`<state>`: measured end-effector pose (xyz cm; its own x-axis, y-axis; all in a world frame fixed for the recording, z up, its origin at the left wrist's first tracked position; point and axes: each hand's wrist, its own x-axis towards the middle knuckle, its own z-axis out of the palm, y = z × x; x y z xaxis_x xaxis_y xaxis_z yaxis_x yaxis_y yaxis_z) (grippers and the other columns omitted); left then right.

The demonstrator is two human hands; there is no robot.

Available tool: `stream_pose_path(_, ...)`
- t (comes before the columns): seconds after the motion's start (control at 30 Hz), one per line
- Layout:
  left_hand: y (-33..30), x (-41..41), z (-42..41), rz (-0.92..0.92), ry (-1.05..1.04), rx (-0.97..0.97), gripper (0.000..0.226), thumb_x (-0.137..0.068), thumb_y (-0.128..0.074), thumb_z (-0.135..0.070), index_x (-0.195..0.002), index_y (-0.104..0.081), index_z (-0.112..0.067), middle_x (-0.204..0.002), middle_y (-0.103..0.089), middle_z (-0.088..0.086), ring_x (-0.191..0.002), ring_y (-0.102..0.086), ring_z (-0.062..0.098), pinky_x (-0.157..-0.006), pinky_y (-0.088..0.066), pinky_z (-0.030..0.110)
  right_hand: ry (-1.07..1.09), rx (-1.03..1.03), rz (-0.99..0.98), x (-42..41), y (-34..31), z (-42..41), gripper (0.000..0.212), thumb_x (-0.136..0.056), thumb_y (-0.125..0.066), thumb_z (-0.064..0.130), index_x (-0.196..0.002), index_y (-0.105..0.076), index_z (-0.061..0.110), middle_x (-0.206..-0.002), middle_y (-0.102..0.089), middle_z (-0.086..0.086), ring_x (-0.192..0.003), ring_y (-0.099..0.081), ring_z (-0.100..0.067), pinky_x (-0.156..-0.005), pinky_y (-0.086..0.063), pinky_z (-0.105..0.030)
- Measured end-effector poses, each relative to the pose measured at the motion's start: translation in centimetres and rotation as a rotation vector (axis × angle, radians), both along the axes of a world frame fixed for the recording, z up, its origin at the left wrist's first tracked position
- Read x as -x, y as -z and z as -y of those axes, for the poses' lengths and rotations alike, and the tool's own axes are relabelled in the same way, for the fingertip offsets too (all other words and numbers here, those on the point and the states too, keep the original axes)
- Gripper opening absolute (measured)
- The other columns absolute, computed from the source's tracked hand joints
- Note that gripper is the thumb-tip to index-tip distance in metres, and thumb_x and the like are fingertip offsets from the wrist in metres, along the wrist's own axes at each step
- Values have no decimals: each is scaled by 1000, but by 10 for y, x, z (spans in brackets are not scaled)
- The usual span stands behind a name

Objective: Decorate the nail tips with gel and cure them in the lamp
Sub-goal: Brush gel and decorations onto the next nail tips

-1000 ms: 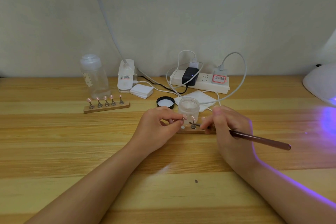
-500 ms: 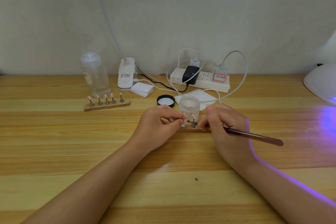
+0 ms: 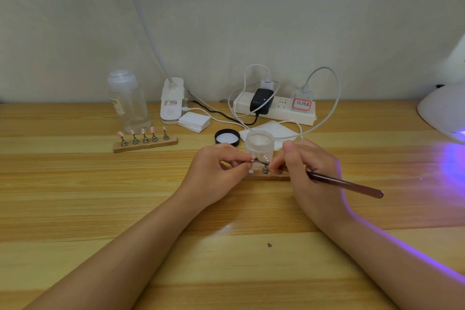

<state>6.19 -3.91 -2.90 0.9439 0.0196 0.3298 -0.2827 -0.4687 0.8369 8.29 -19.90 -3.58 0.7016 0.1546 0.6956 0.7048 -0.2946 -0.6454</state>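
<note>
our left hand [image 3: 219, 171] pinches a small nail tip [image 3: 253, 158] on its stand between thumb and forefinger, and our right hand [image 3: 309, 171] grips the brush [image 3: 344, 183] like a pen, its working end meeting that tip. both sit near the middle of the surface [image 3: 75, 196], right over a wooden holder [image 3: 266, 176] that lies just in front of the open gel jar [image 3: 259, 145].

what could go wrong: the jar stands just behind our knuckles with its lid [image 3: 227, 137] off, so we judge a careless lift of either hand could knock it over. the pinched tip is tiny, so a slip of the left fingers might smear wet gel or drop the piece. the long brush handle sticks out toward the right edge and could drag if we swing toward the lamp [image 3: 442, 111], which glows violet at the far right edge.

the tip itself looks pale pink and glossy, too small for us to tell any pattern. a second holder [image 3: 145, 145] with five pink tips waits toward the far left, in front of a clear bottle [image 3: 127, 102].
</note>
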Motion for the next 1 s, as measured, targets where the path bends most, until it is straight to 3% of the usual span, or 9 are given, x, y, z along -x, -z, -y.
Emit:
stream_pose_path(0.13, 0, -1, -1, 10, -7, 6, 29, -78, -69, -5, -87, -67, -32, -78, -64, -10, -72, -57, 2, -67, -49, 20, -43, -95, -43, 1, 1, 2, 42, -90, -36, 38, -57, -60, 26, -56, -59, 3, -61, -55, -12, -63, -44, -30)
stream_pose_path(0.23, 0, -1, 0, 10, -4, 15, 31, -78, -69, -5, -84, -67, -35, -76, -63, -13, -70, -57, 1, -66, -50, 21, -46, -64, -26, 0, 0, 2, 42, -92, -34, 36, -64, -61, 22, -59, -59, 6, -64, -56, -8, -65, -43, -25)
stream_pose_path(0.33, 1, -1, 0, 13, -3, 23, 31, -78, -69, -4, -83, -67, -35, -76, -64, -9, -71, -58, 3, -67, -50, 26, -20, -17, -41, 0, -1, 0, 34, -90, -35, 40, -67, -59, 33, -61, -59, 15, -70, -56, -4, -68, -43, -21)
stream_pose_path(0.43, 0, 0, 0, 13, 2, 19, 28, -78, -68, -4, -86, -68, -31, -77, -65, -9, -70, -57, -1, -65, -49, 21, -17, 7, -61, 0, -3, -1, 34, -89, -34, 44, -66, -57, 37, -60, -60, 13, -70, -56, -8, -69, -45, -27)
stream_pose_path(0.57, 0, 0, 0, 10, 0, 26, 28, -79, -68, -5, -87, -68, -31, -78, -64, -12, -71, -57, 1, -66, -49, 25, -58, -55, -104, 1, -2, 0, 44, -89, -33, 44, -60, -61, 27, -57, -60, 8, -65, -57, -14, -68, -46, -35)
stream_pose_path(0.67, 0, 0, 0, 10, -4, 14, 26, -79, -68, -6, -90, -67, -30, -80, -66, -10, -74, -59, 6, -69, -51, 28, -102, -153, -139, 2, 0, 1, 53, -89, -35, 43, -56, -63, 13, -56, -60, 3, -57, -57, -11, -64, -46, -27)
stream_pose_path(0.77, 0, -1, 0, 22, 3, 9, 24, -79, -68, -4, -88, -68, -27, -80, -66, -3, -70, -57, 1, -65, -51, 23, -95, -187, -128, 1, 1, 2, 51, -89, -35, 41, -57, -63, 13, -58, -61, 2, -57, -57, -9, -63, -45, -22)
stream_pose_path(0.87, 0, 0, 0, 49, 13, 33, 20, -77, -69, -2, -83, -71, -22, -79, -64, -3, -66, -56, -1, -55, -44, 12, -59, -202, -133, 0, 1, 2, 48, -88, -35, 43, -59, -63, 19, -62, -62, -4, -60, -58, -13, -64, -46, -30)
stream_pose_path(1.0, -2, 2, 0, 77, -15, 50, 18, -76, -72, -7, -76, -69, -26, -79, -63, -8, -69, -54, -1, -53, -41, 10, -57, -187, -101, 0, 1, 2, 44, -89, -34, 41, -61, -62, 22, -62, -62, -2, -63, -57, -9, -65, -44, -22)
